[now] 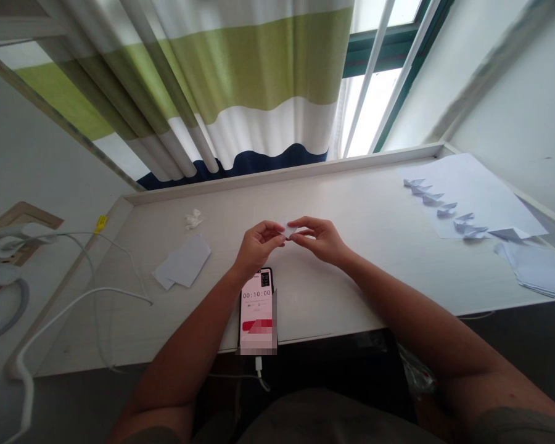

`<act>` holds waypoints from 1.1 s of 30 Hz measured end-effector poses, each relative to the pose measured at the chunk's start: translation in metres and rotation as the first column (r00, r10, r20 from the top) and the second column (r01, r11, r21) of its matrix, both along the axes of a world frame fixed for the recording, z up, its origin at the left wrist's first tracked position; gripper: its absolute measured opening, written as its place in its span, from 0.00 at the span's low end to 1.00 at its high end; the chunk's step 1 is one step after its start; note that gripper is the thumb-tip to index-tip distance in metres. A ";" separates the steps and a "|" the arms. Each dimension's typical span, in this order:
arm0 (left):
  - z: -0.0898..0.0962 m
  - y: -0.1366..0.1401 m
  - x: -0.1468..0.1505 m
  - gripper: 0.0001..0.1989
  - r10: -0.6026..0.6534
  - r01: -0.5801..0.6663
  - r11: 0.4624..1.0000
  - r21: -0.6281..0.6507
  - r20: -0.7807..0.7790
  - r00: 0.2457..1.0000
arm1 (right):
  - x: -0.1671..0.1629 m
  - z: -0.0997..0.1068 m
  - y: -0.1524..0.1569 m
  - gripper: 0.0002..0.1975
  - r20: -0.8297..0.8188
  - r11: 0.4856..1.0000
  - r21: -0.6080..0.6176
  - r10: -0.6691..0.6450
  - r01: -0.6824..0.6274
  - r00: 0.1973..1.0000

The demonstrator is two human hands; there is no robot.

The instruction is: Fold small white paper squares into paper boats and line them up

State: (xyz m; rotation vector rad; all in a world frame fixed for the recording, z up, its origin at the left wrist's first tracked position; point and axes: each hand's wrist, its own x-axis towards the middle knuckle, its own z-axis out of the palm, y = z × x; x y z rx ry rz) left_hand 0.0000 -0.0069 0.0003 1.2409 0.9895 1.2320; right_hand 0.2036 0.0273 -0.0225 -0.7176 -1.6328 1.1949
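Above the middle of the white desk, a small piece of folded white paper (pixel 288 231) is pinched between my two hands. My left hand (pixel 258 245) grips its left side with thumb and fingertips. On the other side, the thumb and fingers of my right hand (pixel 321 238) close on the right edge. Fingertips cover much of the paper, so its exact shape is hard to make out. Just below my left hand lies a phone (pixel 258 308) with a timer reading on its screen.
Several small folded paper pieces (pixel 446 209) stand in a row on a large white sheet (pixel 481 185) at right, near a paper stack (pixel 536 268). Loose paper rectangles (pixel 185 260) and a crumpled paper (pixel 193 219) lie left. White cables (pixel 92 293) cross the desk's left end.
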 end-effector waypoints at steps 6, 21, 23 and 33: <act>-0.002 -0.001 -0.001 0.17 0.008 -0.007 1.000 0.025 -0.044 0.999 | 0.001 0.000 0.002 0.18 -0.060 0.997 -0.069 0.014 -0.018 0.998; -0.019 0.003 0.003 0.17 0.123 -0.084 0.977 0.194 -0.201 0.972 | -0.007 -0.004 0.000 0.20 -0.066 0.994 -0.096 -0.056 0.049 0.996; -0.019 0.001 0.001 0.16 0.144 -0.090 0.969 0.228 -0.233 0.962 | -0.008 -0.004 0.000 0.20 -0.052 0.996 -0.055 -0.074 0.071 0.996; -0.009 -0.001 -0.003 0.15 0.104 -0.011 0.961 0.276 -0.323 0.941 | -0.005 -0.003 0.001 0.21 -0.012 0.990 -0.017 -0.143 0.143 0.990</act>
